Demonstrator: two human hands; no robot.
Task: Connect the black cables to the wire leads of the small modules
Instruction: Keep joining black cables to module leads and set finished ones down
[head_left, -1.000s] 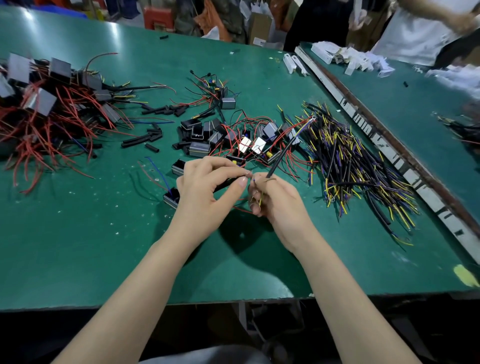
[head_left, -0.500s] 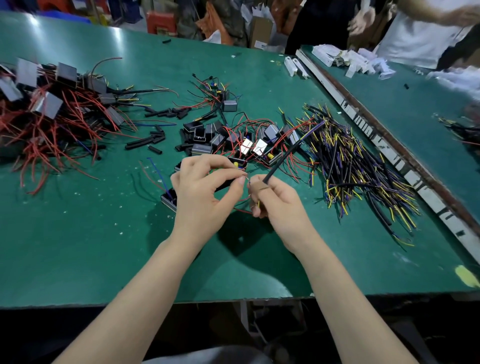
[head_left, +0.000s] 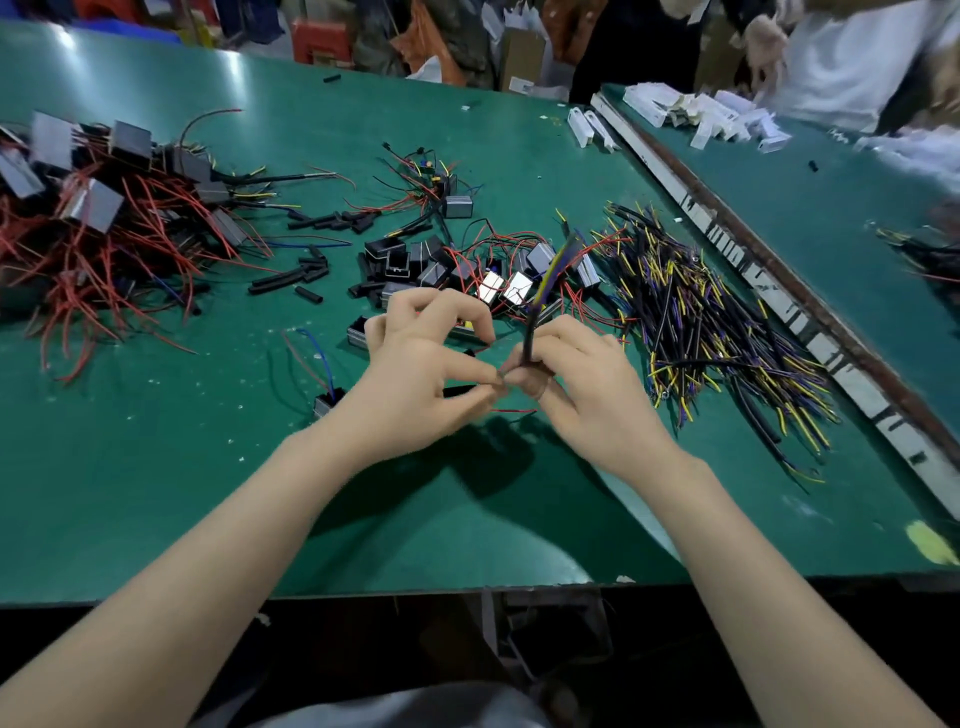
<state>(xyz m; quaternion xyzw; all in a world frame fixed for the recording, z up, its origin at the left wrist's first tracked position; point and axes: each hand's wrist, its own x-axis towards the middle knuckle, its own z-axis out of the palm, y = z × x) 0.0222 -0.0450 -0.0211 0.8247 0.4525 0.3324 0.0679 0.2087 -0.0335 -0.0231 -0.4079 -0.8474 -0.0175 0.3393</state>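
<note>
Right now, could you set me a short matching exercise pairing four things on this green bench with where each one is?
Things:
1. black cable
2. pile of red-wired modules
3. heap of black, yellow and purple cables
4. white plastic pieces

Places:
A. far left of the table
B. far right, beyond the divider strip
C. pinched in the right hand, end rising away
D. right of both hands, near the left hand's opposite side

Pairs: 1-C, 2-A, 3-D, 4-B

Bare table (head_left: 156, 493) nearside; modules (head_left: 498, 275) and cables (head_left: 727, 332) crowd beyond.
</note>
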